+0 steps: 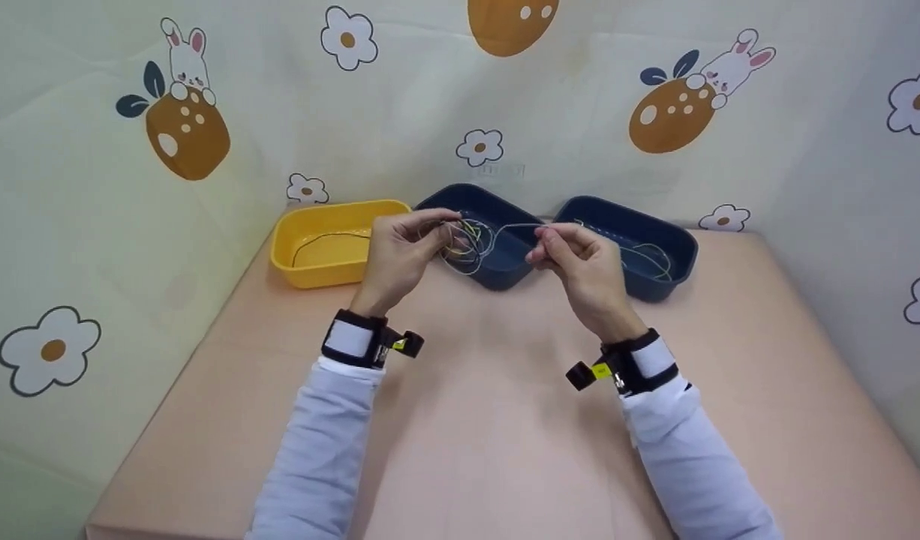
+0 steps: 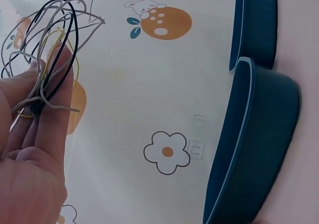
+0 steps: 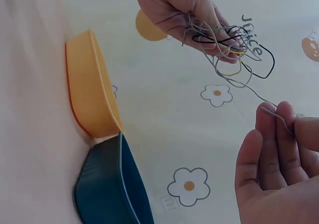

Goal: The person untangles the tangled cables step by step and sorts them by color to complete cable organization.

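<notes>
A tangled bunch of thin wires [image 1: 467, 247], grey, black and yellow, is pinched by my left hand [image 1: 401, 255] above the middle bin. In the left wrist view the loops of the wires [image 2: 75, 45] rise over the fingertips. One grey wire [image 3: 256, 92] runs out of the bunch to my right hand [image 1: 580, 270], which pinches it between thumb and fingers. That strand bends slightly between the hands in the head view. In the right wrist view the left hand [image 3: 174, 7] holds the bunch from above.
A yellow bin [image 1: 317, 277] with a dark wire in it stands at the left. Behind the hands is a dark blue bin [image 1: 505, 279]. Another dark blue bin [image 1: 666, 289] at the right holds a greenish wire [image 1: 659, 259]. A patterned cloth wall rises behind the pinkish table [image 1: 490, 420].
</notes>
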`<state>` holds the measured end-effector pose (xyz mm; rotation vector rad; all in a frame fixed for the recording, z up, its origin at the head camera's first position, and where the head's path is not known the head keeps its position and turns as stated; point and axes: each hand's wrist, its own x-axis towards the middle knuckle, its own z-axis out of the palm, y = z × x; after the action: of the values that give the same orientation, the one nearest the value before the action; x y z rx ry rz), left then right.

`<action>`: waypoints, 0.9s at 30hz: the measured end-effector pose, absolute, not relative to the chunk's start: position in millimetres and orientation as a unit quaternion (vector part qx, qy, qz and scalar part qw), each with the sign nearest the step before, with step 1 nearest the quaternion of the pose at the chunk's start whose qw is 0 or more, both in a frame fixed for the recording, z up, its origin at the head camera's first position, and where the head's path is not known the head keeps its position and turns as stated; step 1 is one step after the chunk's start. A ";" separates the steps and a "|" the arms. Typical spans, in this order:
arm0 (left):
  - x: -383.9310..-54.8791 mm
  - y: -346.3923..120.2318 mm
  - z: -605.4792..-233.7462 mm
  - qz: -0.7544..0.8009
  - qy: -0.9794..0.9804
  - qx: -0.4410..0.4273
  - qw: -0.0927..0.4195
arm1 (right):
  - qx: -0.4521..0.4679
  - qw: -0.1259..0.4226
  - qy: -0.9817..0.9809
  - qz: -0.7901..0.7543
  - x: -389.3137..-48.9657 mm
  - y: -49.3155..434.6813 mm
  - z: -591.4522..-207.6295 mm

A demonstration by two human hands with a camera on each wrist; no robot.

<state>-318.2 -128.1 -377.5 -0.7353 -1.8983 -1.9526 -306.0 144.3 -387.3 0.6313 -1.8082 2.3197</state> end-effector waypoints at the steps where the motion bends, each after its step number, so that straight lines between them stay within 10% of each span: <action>1: -317.9 -128.4 -377.5 -0.687 -0.662 -0.257 0.157 | 0.215 0.074 -0.615 0.755 -305.6 147.0 -387.1; 27: -318.0 -147.9 -369.5 -0.652 -0.669 -0.263 0.240 | 0.305 0.211 -0.873 0.316 -287.0 204.0 -353.4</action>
<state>-318.0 -147.9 -369.5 -0.7196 -1.8312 -1.7853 -287.0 204.0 -353.4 0.8467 -2.4277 0.8785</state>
